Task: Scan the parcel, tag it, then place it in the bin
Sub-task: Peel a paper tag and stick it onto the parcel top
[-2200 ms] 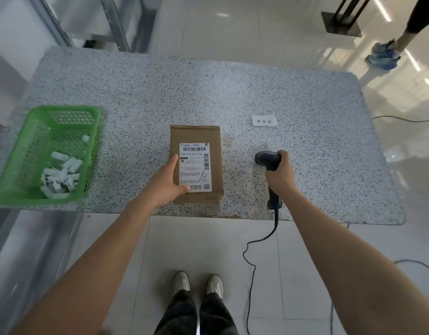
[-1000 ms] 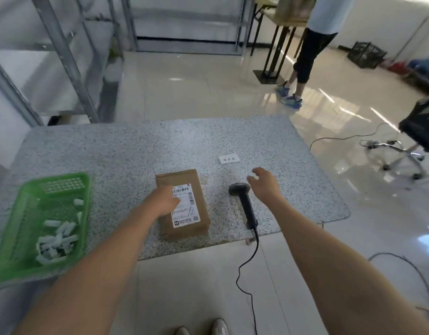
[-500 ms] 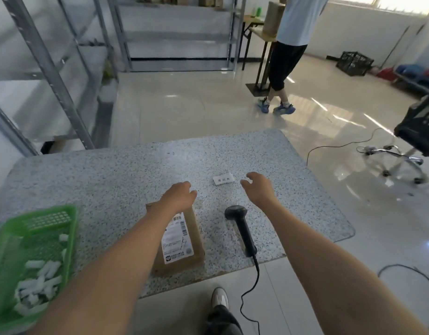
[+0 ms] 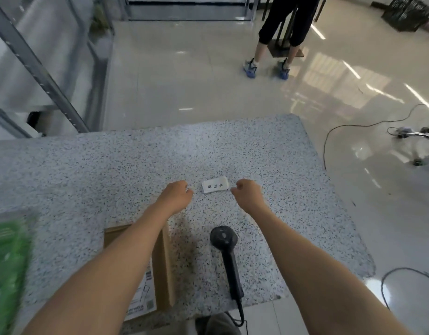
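Green bin (image 4: pixel 7 262) at table's (image 4: pixel 111 165) left; contents blurred.

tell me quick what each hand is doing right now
Left hand: loosely curled, holding nothing, just left of the small white tag.
Right hand: loosely curled at the tag's right edge; grip cannot be told.

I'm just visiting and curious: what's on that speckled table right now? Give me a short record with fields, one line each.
Table: speckled grey stone top
Parcel: brown cardboard parcel lying flat near the front edge, partly hidden under the left forearm
Scanner: black corded scanner lying on the table, nobody holding it
Tag: small white tag with printed characters, lying between the two hands
Left hand: fingers curled, just left of the tag
Right hand: fingers curled, at the tag's right edge
Bin: green bin, blurred, at far left
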